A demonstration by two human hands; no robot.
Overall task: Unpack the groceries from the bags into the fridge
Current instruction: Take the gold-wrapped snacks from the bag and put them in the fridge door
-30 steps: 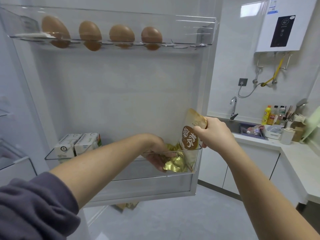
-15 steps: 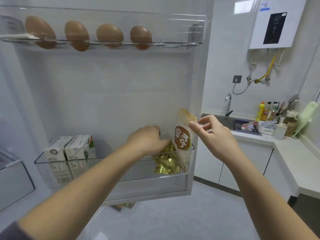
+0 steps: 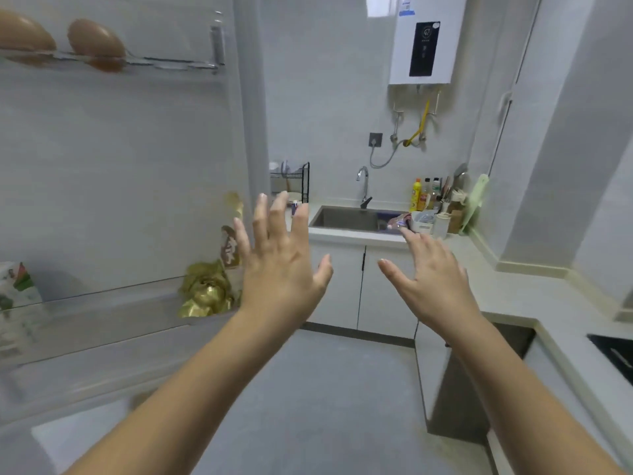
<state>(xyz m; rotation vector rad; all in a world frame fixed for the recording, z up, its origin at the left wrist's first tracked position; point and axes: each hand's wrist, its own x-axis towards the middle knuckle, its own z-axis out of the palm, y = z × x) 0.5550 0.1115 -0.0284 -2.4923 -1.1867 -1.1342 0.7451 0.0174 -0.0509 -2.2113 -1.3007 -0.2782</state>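
Between items by the look of it, with left hand [image 3: 281, 269] and right hand [image 3: 435, 279] both empty, fingers spread, pouch [image 3: 229, 250] and gold packet [image 3: 205, 296] parked at the right end of the door shelf [image 3: 102, 299], so probably off to the bags (not in view) for the next thing.

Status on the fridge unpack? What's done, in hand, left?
Done: eggs sit in the top door rack. A carton, gold packet and brown pouch stand in the lower door shelf.
In hand: nothing. The left hand and right hand are open and empty.
Left: can't tell, as no grocery bags are in view.
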